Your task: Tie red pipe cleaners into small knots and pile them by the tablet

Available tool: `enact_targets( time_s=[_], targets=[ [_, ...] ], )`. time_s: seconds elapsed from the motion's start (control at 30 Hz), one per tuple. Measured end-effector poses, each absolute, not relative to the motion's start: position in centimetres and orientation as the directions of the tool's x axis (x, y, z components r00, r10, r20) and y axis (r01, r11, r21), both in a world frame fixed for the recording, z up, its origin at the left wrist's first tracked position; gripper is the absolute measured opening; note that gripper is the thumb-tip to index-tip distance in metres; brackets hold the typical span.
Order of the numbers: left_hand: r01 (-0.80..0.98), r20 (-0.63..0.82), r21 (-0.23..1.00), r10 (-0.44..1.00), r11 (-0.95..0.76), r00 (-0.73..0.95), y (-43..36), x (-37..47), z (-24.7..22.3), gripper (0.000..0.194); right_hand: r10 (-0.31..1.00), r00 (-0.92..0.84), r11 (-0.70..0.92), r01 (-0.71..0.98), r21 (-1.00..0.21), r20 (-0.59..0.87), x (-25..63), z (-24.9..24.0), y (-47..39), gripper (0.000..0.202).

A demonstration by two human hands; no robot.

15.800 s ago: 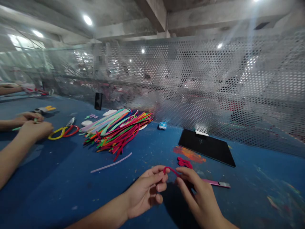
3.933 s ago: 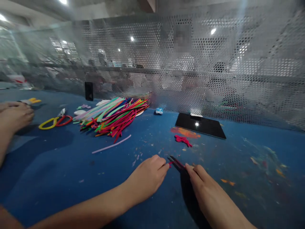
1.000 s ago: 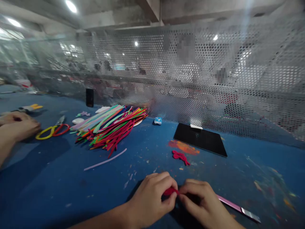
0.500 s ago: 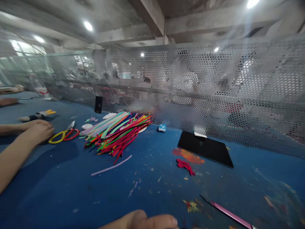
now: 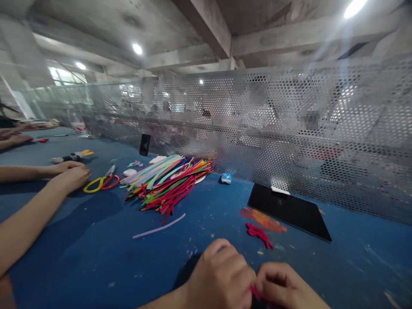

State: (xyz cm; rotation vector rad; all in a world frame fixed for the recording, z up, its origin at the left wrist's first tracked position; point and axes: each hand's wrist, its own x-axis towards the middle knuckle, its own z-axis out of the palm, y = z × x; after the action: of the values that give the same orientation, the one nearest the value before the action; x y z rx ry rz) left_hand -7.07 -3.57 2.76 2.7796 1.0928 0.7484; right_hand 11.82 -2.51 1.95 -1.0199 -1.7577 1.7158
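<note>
Left hand (image 5: 222,274) and right hand (image 5: 285,285) are pinching chenille stem (image 5: 255,292) in front of tablet (image 5: 288,210). Uneven tension is risking slippage.

Both hands (image 5: 249,279) together, fingers curled

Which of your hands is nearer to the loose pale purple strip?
Left. The left hand is to the right of the strip and nearer your body than it is; the right hand is farther right, past the left one.
</note>
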Motion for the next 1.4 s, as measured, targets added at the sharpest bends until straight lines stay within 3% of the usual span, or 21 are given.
enact_targets(
  time_s=[0.07, 0.13, 0.23, 0.33, 0.5, 0.73, 1.0, 1.17, 1.4],
  targets=[
    [0.703, 0.364, 0.411, 0.812, -0.580, 0.457, -2.4, -7.2, 3.8, 0.008, 0.862, -0.507, 0.081, 0.181, -0.980, -0.023, 10.6, 1.9, -0.9, 0.025],
    [0.658, 0.279, 0.621, 0.905, -0.426, 0.322, -1.2, -7.7, 4.0, 0.009, 0.903, -0.417, 0.197, 0.189, -0.962, 0.103, 9.2, 1.4, 0.3, 0.028],
    [0.464, 0.176, 0.846, 0.959, -0.262, 0.222, 0.2, -8.4, 2.8, 0.009, 0.929, -0.332, 0.238, 0.203, -0.950, 0.162, 7.8, 0.0, 1.1, 0.030],
    [0.198, 0.036, 0.977, 0.977, -0.079, 0.212, 1.0, -8.4, 1.5, 0.019, 0.931, -0.313, 0.268, 0.228, -0.936, 0.190, 7.9, -1.0, 1.3, 0.031],
    [-0.036, -0.048, 0.998, 0.977, 0.057, 0.206, 1.1, -7.8, 1.0, 0.027, 0.928, -0.296, 0.301, 0.243, -0.922, 0.225, 8.6, -1.9, 1.4, 0.030],
    [-0.027, -0.041, 0.999, 0.985, 0.046, 0.170, 1.1, -7.8, 0.8, 0.026, 0.888, -0.311, 0.420, 0.247, -0.873, 0.339, 7.9, -2.4, 1.4, 0.024],
    [0.023, -0.025, 1.000, 0.974, 0.021, 0.226, 1.0, -7.2, 1.0, 0.026, 0.905, -0.327, 0.340, 0.168, -0.925, 0.273, 8.8, -0.9, 0.7, 0.023],
    [0.042, 0.043, 0.998, 0.972, -0.054, 0.229, 1.0, -7.4, 1.1, 0.026, 0.921, -0.333, 0.282, 0.209, -0.936, 0.203, 8.8, -1.1, 0.7, 0.028],
    [0.034, -0.041, 0.999, 0.965, 0.033, 0.260, 1.3, -7.5, 0.5, 0.027, 0.895, -0.357, 0.370, 0.253, -0.894, 0.269, 8.7, -0.4, 0.1, 0.022]
  ],
)
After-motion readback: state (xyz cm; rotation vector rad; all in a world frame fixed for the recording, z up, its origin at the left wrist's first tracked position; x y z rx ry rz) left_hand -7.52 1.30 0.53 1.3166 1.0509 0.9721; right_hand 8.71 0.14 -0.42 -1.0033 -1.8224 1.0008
